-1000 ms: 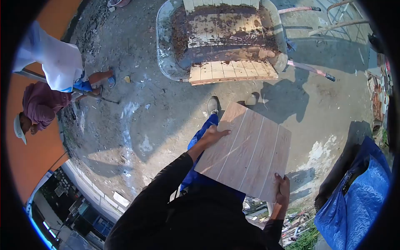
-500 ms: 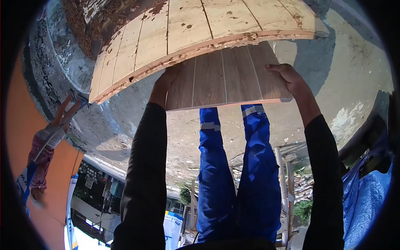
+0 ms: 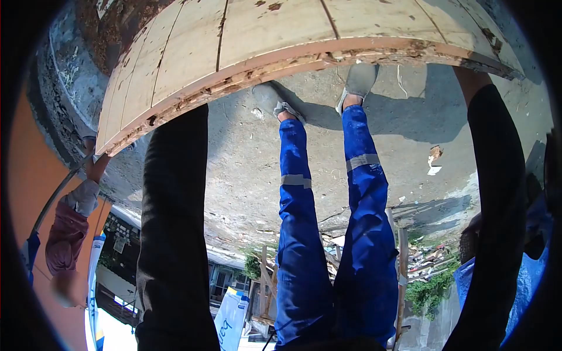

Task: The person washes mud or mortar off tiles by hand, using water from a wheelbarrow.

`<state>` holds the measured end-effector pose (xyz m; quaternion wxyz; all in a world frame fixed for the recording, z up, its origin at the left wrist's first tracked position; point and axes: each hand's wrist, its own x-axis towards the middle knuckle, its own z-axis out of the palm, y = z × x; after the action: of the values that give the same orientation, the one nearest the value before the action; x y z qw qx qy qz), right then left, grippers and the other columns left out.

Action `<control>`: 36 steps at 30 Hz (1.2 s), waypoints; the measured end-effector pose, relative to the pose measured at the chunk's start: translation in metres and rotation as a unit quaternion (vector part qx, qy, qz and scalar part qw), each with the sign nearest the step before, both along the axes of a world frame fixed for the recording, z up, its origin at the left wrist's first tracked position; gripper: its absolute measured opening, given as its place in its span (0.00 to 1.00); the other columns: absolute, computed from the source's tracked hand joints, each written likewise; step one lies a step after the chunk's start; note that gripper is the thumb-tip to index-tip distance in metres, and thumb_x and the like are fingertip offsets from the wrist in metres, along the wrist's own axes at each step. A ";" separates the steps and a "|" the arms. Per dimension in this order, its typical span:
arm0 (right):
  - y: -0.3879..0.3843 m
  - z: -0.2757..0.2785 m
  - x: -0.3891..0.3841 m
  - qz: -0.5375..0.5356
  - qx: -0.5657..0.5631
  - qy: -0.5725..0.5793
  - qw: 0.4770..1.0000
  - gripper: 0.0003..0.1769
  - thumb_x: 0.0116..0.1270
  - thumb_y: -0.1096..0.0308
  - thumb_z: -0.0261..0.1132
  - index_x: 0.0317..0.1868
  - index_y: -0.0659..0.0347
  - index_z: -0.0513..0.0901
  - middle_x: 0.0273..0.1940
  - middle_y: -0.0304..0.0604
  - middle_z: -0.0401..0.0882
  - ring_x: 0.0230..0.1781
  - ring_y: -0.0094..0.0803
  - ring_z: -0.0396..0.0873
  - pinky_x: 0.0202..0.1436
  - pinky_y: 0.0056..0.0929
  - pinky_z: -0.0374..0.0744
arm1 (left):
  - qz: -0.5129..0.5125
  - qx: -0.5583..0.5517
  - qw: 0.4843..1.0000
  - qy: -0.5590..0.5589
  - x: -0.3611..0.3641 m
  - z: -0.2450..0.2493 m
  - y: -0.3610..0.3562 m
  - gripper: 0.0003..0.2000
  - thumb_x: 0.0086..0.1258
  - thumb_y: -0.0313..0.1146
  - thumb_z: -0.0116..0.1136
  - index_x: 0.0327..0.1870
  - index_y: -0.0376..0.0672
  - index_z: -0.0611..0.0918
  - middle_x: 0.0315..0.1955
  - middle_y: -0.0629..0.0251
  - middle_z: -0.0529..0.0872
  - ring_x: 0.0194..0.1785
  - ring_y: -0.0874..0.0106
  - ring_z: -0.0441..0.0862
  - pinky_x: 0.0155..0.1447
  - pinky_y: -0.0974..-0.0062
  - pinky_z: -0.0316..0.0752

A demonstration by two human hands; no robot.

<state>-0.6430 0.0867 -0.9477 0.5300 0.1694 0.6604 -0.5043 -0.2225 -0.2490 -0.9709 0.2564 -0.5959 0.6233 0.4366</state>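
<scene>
A stack of wood-pattern tiles (image 3: 263,35) fills the top of the view, its chipped front edge curving across the frame. It lies in a rusty, mortar-caked wheelbarrow (image 3: 64,76). Both my arms in black sleeves reach toward it: the left sleeve (image 3: 175,205) and the right sleeve (image 3: 497,175) each pass behind the stack's edge. Both hands are hidden there; only a bit of the right wrist (image 3: 468,79) shows. No loose tile is visible. My blue trousers (image 3: 298,234) and grey shoes (image 3: 360,79) stand on the concrete ground (image 3: 246,164) beneath me.
Another person in a pink top (image 3: 70,228) stands at the left by an orange wall, holding a long handle. A blue tarp (image 3: 527,281) lies at the right. Wooden scraps and weeds (image 3: 421,263) sit behind my feet.
The single tile held in both hands half a second ago has gone out of sight behind the stack's edge. My arms have stretched further forward and the view has tipped lower.
</scene>
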 end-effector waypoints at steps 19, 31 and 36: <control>0.002 0.027 0.010 -0.149 -0.006 0.002 0.989 0.25 0.71 0.58 0.65 0.62 0.62 0.76 0.54 0.52 0.83 0.49 0.42 0.86 0.52 0.44 0.88 | 0.226 -0.027 0.969 0.099 0.006 0.039 0.032 0.41 0.67 0.64 0.61 0.70 0.38 0.74 0.55 0.51 0.86 0.52 0.58 0.87 0.58 0.60 0.79; -0.001 0.034 0.023 -0.187 -0.019 -0.006 0.982 0.26 0.74 0.55 0.61 0.65 0.60 0.73 0.57 0.52 0.82 0.52 0.44 0.86 0.54 0.45 0.87 | 0.322 -0.018 0.936 0.142 0.004 0.040 0.034 0.39 0.69 0.63 0.60 0.71 0.41 0.73 0.56 0.52 0.86 0.52 0.58 0.86 0.58 0.59 0.79; -0.004 0.040 0.024 -0.202 -0.028 -0.008 0.979 0.26 0.76 0.54 0.60 0.67 0.59 0.72 0.58 0.52 0.81 0.53 0.44 0.85 0.55 0.46 0.87 | 0.365 -0.009 0.917 0.162 0.000 0.039 0.032 0.38 0.69 0.63 0.60 0.71 0.42 0.73 0.56 0.53 0.86 0.53 0.57 0.86 0.58 0.58 0.79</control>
<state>-0.6192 0.0824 -0.9082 0.4265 0.2887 0.5941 -0.6179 -0.2228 -0.2167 -0.9320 -0.0308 -0.7051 0.3991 0.5853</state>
